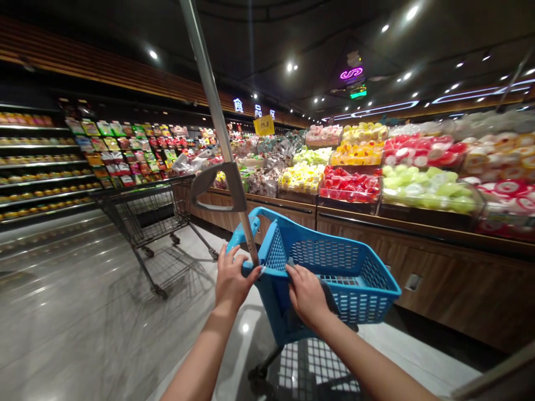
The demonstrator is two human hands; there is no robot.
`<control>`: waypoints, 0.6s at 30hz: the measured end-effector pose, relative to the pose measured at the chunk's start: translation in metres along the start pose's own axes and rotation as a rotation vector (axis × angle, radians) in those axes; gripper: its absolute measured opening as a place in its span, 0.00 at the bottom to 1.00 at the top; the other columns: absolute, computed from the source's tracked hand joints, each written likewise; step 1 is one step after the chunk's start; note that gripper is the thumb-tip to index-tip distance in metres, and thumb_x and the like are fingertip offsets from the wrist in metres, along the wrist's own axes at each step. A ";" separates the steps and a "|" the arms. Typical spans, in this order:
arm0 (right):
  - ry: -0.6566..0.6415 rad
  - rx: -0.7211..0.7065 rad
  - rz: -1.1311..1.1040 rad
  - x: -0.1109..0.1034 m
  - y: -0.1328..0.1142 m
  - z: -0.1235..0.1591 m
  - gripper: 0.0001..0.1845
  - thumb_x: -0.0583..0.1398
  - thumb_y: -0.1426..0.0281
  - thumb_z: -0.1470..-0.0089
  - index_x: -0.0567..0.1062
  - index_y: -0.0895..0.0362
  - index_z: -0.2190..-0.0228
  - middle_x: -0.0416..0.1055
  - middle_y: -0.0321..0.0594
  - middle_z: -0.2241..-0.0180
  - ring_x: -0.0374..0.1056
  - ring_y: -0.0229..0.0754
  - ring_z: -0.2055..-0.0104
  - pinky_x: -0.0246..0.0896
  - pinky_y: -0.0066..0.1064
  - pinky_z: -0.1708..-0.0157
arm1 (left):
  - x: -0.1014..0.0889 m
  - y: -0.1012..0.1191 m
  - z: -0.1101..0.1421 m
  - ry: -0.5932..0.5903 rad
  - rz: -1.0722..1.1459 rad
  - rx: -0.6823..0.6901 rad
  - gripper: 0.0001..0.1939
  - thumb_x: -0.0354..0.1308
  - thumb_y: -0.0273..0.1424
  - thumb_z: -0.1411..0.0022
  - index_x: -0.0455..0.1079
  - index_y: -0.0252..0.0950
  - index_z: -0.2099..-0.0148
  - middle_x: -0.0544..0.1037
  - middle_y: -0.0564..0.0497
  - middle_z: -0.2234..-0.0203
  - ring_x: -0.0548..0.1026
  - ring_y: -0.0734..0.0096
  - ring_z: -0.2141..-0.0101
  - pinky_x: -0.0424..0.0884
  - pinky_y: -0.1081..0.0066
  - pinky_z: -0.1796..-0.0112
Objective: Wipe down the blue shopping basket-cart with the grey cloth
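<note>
A blue plastic shopping cart (355, 301) with perforated basket walls stands in front of me. My left hand (232, 274) holds its handle end beside the foot of a metal pole (217, 117), fingers curled over the edge and thumb to the right. My right hand (307, 292) presses on the basket's near rim, with fingertips over the edge. Under it is something dark grey that looks like a cloth (330, 298), partly hidden by the hand. A grey plastic loop (240, 186) is fixed to the pole above my left hand.
A dark wire shopping cart (159, 214) stands at left on the glossy tiled floor (83, 312). Behind the blue cart runs a wood-fronted display counter (451, 289) heaped with colourful packaged goods (426, 186). Stocked shelves (42, 161) line the far left. A yellow price sign (264, 125) hangs above.
</note>
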State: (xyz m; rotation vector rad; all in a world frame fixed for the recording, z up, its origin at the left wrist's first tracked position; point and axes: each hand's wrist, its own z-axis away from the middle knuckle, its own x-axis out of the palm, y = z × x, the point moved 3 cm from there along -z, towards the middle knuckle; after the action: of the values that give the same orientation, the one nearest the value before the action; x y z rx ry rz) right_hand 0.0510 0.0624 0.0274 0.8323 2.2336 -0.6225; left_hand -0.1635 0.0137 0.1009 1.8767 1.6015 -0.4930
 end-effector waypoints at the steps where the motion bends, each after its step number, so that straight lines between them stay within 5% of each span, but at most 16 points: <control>1: 0.009 -0.003 -0.014 0.003 -0.007 -0.004 0.26 0.53 0.73 0.43 0.65 0.59 0.43 0.68 0.51 0.47 0.63 0.51 0.45 0.59 0.46 0.45 | 0.000 0.000 -0.002 0.006 -0.033 -0.012 0.18 0.59 0.47 0.41 0.73 0.36 0.62 0.70 0.39 0.47 0.51 0.41 0.36 0.58 0.45 0.41; 5: 0.025 -0.027 -0.060 0.008 -0.011 -0.006 0.26 0.52 0.75 0.43 0.65 0.58 0.43 0.69 0.50 0.48 0.65 0.50 0.47 0.61 0.45 0.47 | 0.004 0.003 -0.007 0.050 -0.135 -0.052 0.22 0.59 0.51 0.43 0.75 0.36 0.66 0.70 0.36 0.47 0.55 0.37 0.38 0.58 0.41 0.43; 8: 0.021 -0.045 -0.084 0.007 -0.006 -0.002 0.26 0.52 0.75 0.43 0.64 0.57 0.42 0.69 0.49 0.48 0.66 0.49 0.48 0.62 0.45 0.47 | 0.007 0.008 -0.005 0.098 -0.176 -0.133 0.26 0.60 0.51 0.44 0.74 0.34 0.53 0.62 0.33 0.39 0.53 0.35 0.37 0.58 0.38 0.44; 12: 0.010 -0.061 -0.092 0.004 -0.001 0.002 0.26 0.52 0.75 0.42 0.63 0.56 0.42 0.70 0.48 0.48 0.66 0.49 0.48 0.63 0.44 0.47 | 0.009 0.015 -0.001 0.169 -0.164 -0.191 0.42 0.59 0.46 0.42 0.53 0.28 0.33 0.44 0.28 0.33 0.44 0.36 0.34 0.54 0.42 0.41; 18: -0.004 -0.101 -0.048 -0.004 0.037 0.026 0.24 0.51 0.72 0.39 0.64 0.54 0.42 0.71 0.47 0.48 0.68 0.48 0.47 0.65 0.44 0.48 | 0.009 0.015 -0.002 0.169 -0.120 -0.185 0.44 0.60 0.43 0.43 0.48 0.29 0.31 0.38 0.31 0.32 0.40 0.36 0.34 0.53 0.43 0.40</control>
State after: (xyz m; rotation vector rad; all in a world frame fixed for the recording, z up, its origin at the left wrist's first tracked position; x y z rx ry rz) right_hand 0.0898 0.0702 0.0056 0.7278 2.2671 -0.5285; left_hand -0.1470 0.0205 0.0998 1.7290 1.8119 -0.2310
